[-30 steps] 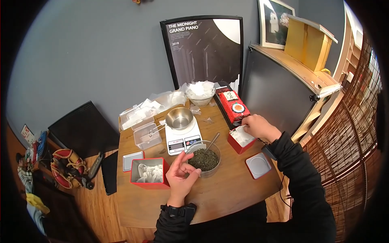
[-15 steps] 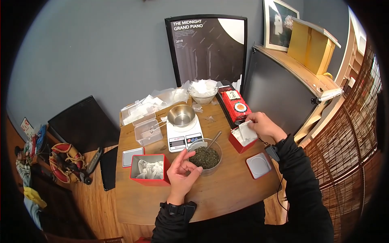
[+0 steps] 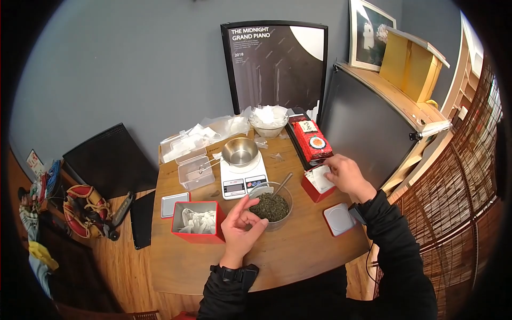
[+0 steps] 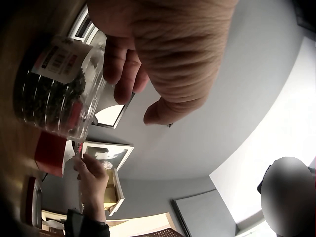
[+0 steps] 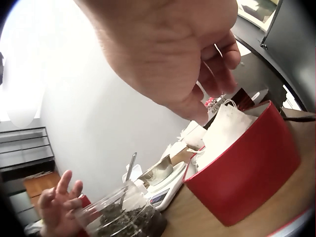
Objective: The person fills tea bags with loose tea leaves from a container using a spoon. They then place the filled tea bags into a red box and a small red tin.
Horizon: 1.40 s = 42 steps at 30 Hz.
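Work from loosely parted, seemingly empty right grip [image 3: 348,175], aiming straight down at white bags [image 5: 224,131] in red tin [image 5: 249,173] just below, best pressed lightly to avoid creasing, and hold relaxed, apparently empty left grip [image 3: 241,232] off leaf-filled jar [image 4: 61,60] alongside.

spoon [image 3: 282,185]: low end hidden in dried leaves [image 3: 268,209] | white bags [image 5: 228,127]: bottoms hidden inside red tin [image 5: 249,170] | kitchen scale [image 3: 242,172]: screen numbers too small | jar sticker [image 4: 60,61]: words blurry | right hand [image 5: 170,54]: cut off at right wrist view's top
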Motion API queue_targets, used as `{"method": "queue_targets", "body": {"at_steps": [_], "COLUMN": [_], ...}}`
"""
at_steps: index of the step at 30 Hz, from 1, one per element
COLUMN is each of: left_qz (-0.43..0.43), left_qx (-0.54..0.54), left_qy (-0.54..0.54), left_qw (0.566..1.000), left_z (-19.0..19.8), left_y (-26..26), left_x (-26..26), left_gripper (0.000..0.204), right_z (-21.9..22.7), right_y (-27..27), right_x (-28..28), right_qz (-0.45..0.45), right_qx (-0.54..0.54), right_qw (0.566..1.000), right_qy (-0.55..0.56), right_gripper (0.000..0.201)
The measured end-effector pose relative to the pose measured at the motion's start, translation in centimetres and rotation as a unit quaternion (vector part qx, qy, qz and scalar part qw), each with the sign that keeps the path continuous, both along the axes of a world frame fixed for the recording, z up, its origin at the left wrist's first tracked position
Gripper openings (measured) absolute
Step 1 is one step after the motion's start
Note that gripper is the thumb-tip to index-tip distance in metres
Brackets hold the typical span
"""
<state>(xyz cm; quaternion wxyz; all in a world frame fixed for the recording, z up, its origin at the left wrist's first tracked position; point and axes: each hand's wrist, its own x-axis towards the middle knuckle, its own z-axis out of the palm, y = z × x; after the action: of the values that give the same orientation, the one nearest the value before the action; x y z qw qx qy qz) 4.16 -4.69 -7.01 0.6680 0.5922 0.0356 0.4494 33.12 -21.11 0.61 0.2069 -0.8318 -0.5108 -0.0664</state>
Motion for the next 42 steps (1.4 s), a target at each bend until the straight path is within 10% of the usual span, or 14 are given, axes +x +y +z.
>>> {"method": "queue_targets", "body": {"at_steps": [10,15,22,32,42], "left_qz": [0.080,0.300,0.278,0.177,0.144], "left_qx": [0.103,0.215,0.283,0.533,0.554], "left_qy": [0.040,0.152,0.395,0.619,0.631], "left_qw": [0.991,0.917,0.829,0.549,0.523], "left_z": [4.2,7.3,10.6,8.9,8.8], "left_y": [-1.3,3.1,8.5,10.6,10.5], "left_x": [-3.7,-8.7,-11.1,-7.5,-6.8], "left_gripper": [0.058,0.028,0.019,0.013,0.012], "right_z": [-2.4,-2.7,-2.3,0.2,1.0], "right_y": [1.3,1.9,1.1,-1.0,-2.5], "right_x": [-0.9,-0.5,-1.3,-3.6,-7.0], "right_qz": [0.076,0.046,0.055,0.067,0.119], "right_qx": [-0.134,-0.191,-0.094,-0.014,0.063], "right_qw": [0.987,0.979,0.993,0.997,0.991], "right_qy": [-0.045,-0.053,-0.053,-0.023,0.025], "right_gripper": [0.033,0.035,0.028,0.028,0.028]}}
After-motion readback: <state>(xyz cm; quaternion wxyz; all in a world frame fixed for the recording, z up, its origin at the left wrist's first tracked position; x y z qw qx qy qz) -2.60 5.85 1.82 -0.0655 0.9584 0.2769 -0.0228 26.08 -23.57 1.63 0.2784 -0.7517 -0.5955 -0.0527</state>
